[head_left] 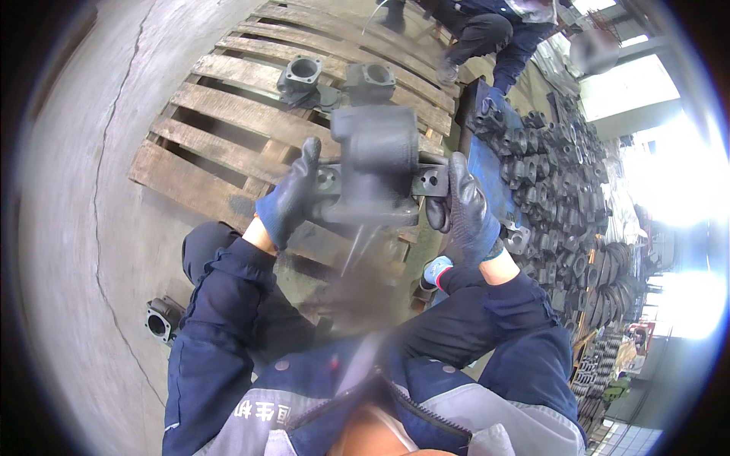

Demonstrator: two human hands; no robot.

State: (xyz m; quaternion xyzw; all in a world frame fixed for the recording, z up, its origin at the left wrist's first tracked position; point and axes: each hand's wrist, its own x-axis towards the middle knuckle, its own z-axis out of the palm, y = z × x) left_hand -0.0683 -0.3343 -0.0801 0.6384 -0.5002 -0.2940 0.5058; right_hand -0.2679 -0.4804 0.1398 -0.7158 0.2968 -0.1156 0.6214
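A dark grey cast-metal housing point(378, 159), slightly blurred, is held up between my two gloved hands above the pallet. My left hand point(293, 191), in a blue glove with a dark coated palm, grips the drilled lug on its left side. On the opposite side, my right hand point(468, 205) in a matching glove clasps the other drilled lug, its fingers curled partly under. Pale streaks and a brown blur point(357, 281) show just below the housing; what they are I cannot make out.
Beyond my hands, two similar castings point(304, 70) point(378, 74) stand on a slatted wooden pallet point(205, 99). Another casting point(161, 321) lies on the concrete floor at left. Many dark metal parts point(547, 167) are heaped at right. A co-worker point(487, 42) crouches at the far side, gloved hand near the heap.
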